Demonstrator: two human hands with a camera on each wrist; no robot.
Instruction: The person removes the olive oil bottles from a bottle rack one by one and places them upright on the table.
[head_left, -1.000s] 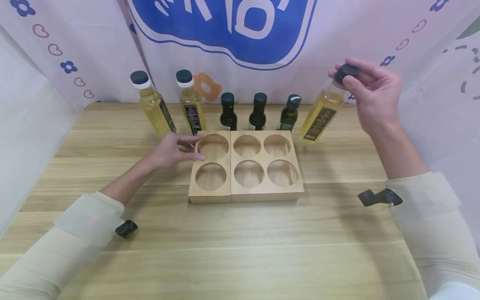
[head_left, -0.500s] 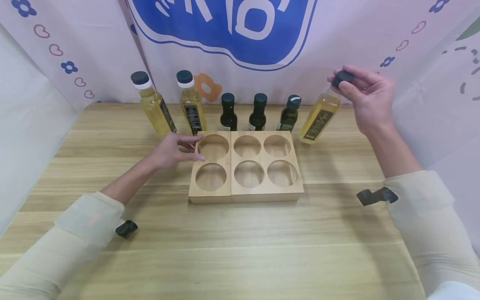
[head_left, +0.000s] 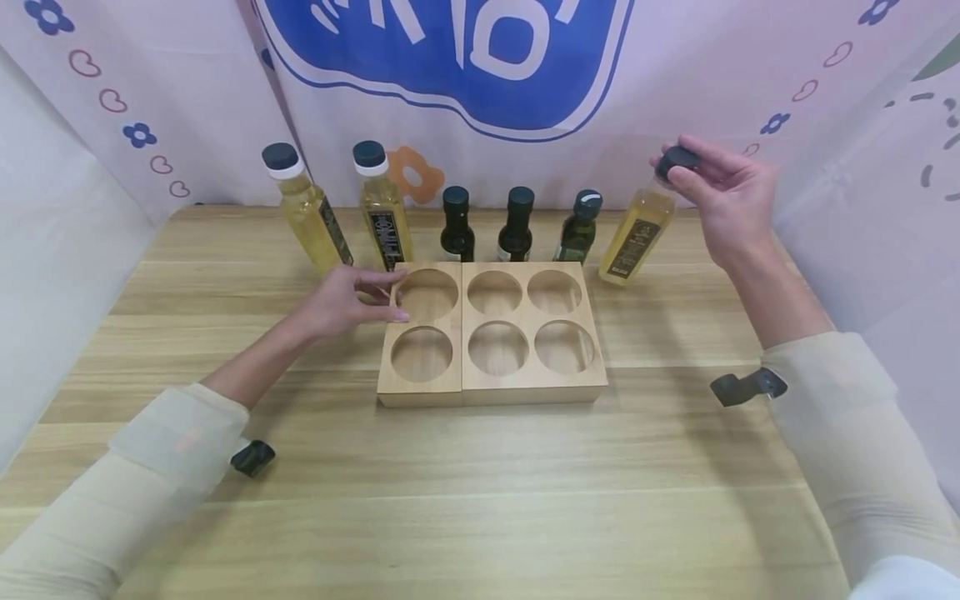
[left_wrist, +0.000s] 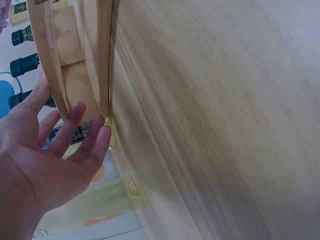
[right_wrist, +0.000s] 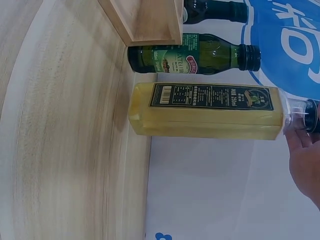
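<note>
An oil bottle [head_left: 639, 237] with yellow contents, a black cap and a dark label stands at the right end of a row. My right hand [head_left: 738, 200] pinches its cap between thumb and fingers. In the right wrist view, the base of this bottle is at the wooden tabletop, beside a small green olive oil bottle [right_wrist: 195, 56]. My left hand [head_left: 333, 304] rests its thumb and fingertips against the left end of a wooden bottle holder [head_left: 517, 395] with several round holes. The left wrist view shows those fingers loosely extended along the holder's end.
Behind the holder are two more yellow oil bottles [head_left: 310, 212] [head_left: 385, 212] at left and small dark green bottles [head_left: 457, 221] [head_left: 517, 221] mid-row. A printed cloth backdrop [head_left: 210, 83] hangs at the back edge of the wooden table [head_left: 450, 492].
My right hand has moved left and slightly down, still pinching the cap; the bottle's top has shifted with it while its base stays about in place. My left hand and the holder have not moved.
</note>
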